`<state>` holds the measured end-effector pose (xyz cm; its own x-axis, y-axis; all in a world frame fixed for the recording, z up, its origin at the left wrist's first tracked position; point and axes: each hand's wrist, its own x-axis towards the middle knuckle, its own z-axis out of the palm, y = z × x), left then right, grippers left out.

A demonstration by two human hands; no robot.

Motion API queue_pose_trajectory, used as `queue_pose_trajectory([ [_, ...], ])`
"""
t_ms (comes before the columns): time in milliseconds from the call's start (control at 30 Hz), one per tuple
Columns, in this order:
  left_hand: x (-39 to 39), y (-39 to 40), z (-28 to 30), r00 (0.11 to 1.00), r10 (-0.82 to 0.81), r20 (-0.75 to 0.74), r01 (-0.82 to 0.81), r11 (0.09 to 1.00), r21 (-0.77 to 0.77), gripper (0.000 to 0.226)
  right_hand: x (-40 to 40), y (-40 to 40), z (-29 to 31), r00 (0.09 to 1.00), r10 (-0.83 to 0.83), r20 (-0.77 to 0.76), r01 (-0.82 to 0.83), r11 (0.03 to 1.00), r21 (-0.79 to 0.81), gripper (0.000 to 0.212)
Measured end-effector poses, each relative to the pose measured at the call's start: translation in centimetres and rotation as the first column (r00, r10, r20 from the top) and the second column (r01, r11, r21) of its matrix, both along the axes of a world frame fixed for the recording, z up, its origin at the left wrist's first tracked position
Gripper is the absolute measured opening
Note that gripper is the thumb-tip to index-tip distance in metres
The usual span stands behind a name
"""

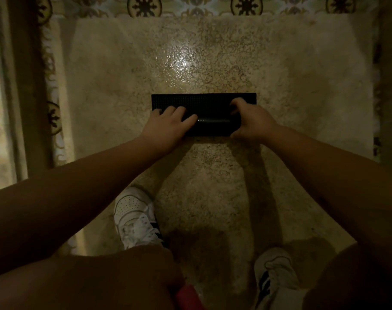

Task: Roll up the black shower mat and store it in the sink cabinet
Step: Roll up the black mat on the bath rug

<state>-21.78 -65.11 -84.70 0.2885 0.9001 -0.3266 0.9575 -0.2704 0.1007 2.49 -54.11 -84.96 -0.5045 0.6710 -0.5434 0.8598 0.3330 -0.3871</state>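
Black shower mat, nearly rolled, mid-way across the speckled stone floor; left hand presses spread fingers on the roll, right hand curls round its other end; judge even pressure at both ends keeps the last strip winding square.

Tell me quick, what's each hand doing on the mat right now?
Left hand: open, fingers laid over the rolled part of the black shower mat, pressing it.
Right hand: closed, fingers curled round the roll's right end.

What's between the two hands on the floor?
Head view: the rolled part of the black mat spans the gap between left hand and right hand; nothing else.
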Motion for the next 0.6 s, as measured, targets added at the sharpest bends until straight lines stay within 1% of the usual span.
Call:
queue_pose_trajectory([
  [67,-0.1,0.3,0.0,1.0,-0.002,-0.011,0.002,1.0,-0.003,0.054,0.4,0.1,-0.2,1.0,-0.009,-0.006,0.009,1.0,-0.02,0.076],
  [133,-0.6,1.0,0.0,1.0,-0.008,0.015,0.009,1.0,-0.024,0.055,0.7,0.2,-0.1,0.998,0.062,-0.002,-0.062,0.998,0.025,0.069],
  [167,-0.9,1.2,-0.1,0.999,-0.013,0.031,0.014,0.999,-0.036,0.057,0.9,0.1,0.0,0.993,0.12,0.014,-0.121,0.989,0.089,0.07],
  [233,-1.2,1.5,-0.4,0.998,-0.018,0.052,0.02,0.999,-0.051,0.061,1.6,-0.1,0.1,0.975,0.202,0.091,-0.217,0.95,0.224,0.078],
  [300,-1.4,1.6,-0.7,0.998,-0.012,0.069,0.016,0.998,-0.053,0.065,2.3,-0.5,0.1,0.963,0.207,0.174,-0.249,0.929,0.273,0.087],
  [367,-1.4,1.7,-0.9,0.997,-0.015,0.075,0.019,0.999,-0.051,0.067,2.8,-1.1,-0.1,0.971,0.172,0.169,-0.214,0.938,0.271,0.084],
  [433,-1.4,1.5,-1.0,0.997,-0.012,0.078,0.015,0.999,-0.045,0.069,2.7,-0.8,-0.1,0.99,0.111,0.092,-0.131,0.957,0.26,0.074],
  [500,-1.4,1.3,-1.0,0.997,0.013,0.074,-0.009,0.999,-0.051,0.075,2.3,0.1,0.4,0.997,0.047,0.057,-0.057,0.979,0.198,0.067],
  [533,-1.4,1.2,-1.1,0.997,0.028,0.067,-0.024,0.998,-0.06,0.079,2.2,0.5,0.6,0.997,0.042,0.072,-0.053,0.985,0.162,0.066],
  [600,-1.5,0.9,-1.0,0.996,0.058,0.07,-0.054,0.996,-0.064,0.08,1.9,1.0,0.8,0.989,0.088,0.117,-0.099,0.991,0.093,0.068],
])
